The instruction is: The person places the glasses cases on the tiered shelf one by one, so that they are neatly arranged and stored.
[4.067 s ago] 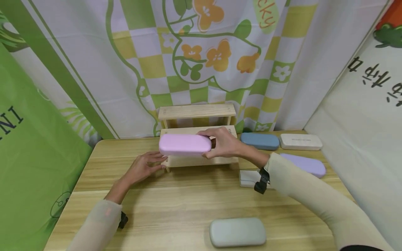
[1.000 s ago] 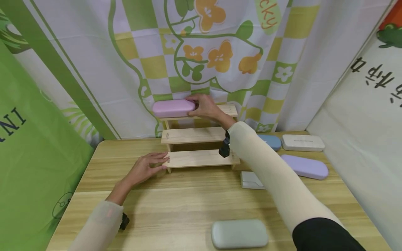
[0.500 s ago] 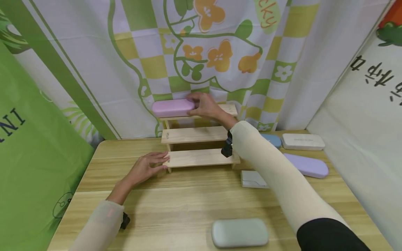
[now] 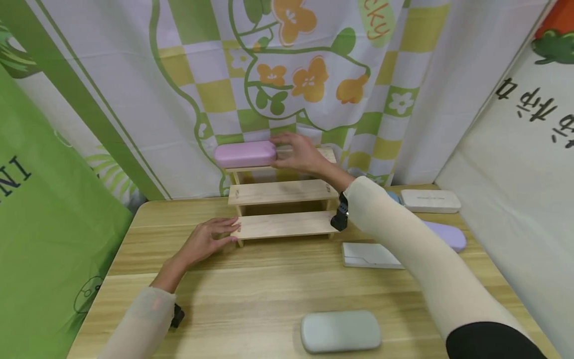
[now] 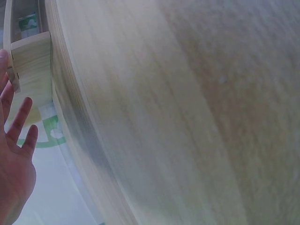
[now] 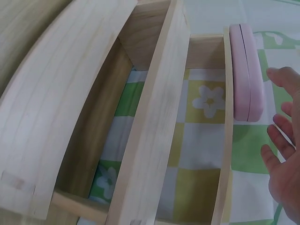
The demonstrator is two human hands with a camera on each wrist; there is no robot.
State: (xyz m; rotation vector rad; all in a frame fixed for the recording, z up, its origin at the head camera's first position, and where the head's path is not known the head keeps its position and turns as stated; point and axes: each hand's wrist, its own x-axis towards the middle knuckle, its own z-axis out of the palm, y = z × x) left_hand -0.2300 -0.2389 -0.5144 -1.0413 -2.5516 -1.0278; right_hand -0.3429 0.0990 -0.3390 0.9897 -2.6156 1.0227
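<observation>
Leftmost, green cloth [image 4: 36, 249] with dark lettering hangs beside the wooden table [image 4: 260, 294]. Next, left hand [image 4: 206, 243], pale sleeve behind it, black device at the wrist. Fingers loosely extended and a little spread, gripping nothing; tips at the left end of the lowest board of a three-tier wooden shelf [image 4: 282, 192], apparently in contact. Pink case [image 4: 245, 154] lies lengthwise on the shelf's top board, at its left end. Behind it, patterned curtain [image 4: 309, 89]: checks, orange flowers, green outlines.

Just right of the pink case, right hand [image 4: 300, 153]. Thumb and fingers parted wide, holding nothing; right wrist view shows a gap between them and the case. Middle and lowest boards sit below this hand.

Nearer the person, grey-green case [image 4: 341, 331] lies flat on the table. Right of the shelf, white case [image 4: 369, 255], its right end at the right sleeve. Farther back, blue case [image 4: 393, 196], mostly hidden by that arm, and off-white case [image 4: 430, 201] just beside it. Lavender case [image 4: 448, 236] in front of these, partly covered by the sleeve. Rightmost, white cloth [image 4: 506, 174] with black characters.
</observation>
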